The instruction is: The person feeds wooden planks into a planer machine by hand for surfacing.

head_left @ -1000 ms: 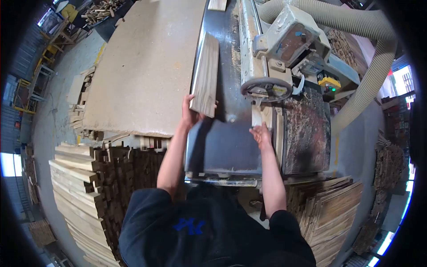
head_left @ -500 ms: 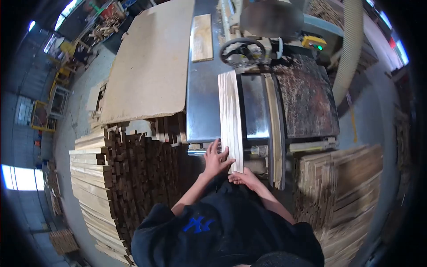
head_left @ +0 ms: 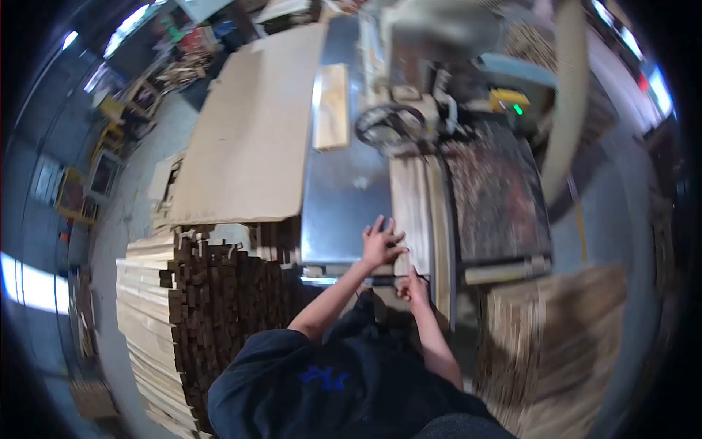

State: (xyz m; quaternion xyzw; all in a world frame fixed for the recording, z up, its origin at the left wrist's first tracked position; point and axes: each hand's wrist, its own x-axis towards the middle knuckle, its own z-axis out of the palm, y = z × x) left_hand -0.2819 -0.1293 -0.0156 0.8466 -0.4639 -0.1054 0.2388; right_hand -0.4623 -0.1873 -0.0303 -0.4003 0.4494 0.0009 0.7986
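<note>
Board (head_left: 411, 201) has metal tabletop (head_left: 340, 216) stretching leftward; left hand (head_left: 379, 247) spread at board edge, right hand (head_left: 414, 290) at near end, grip unclear

The machine table (head_left: 344, 219) is leaving passing room along its left edge, from the near corner up to a loose board (head_left: 333, 108); rightward, a handwheel (head_left: 391, 126) is jutting in, and a plank (head_left: 409, 201) and long strip (head_left: 442, 219) are barring passage.

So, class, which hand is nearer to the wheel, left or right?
Left. The left hand is on the near side of the wheel, by the left edge of the board; the right hand is farther back, at the board's near end.
</note>
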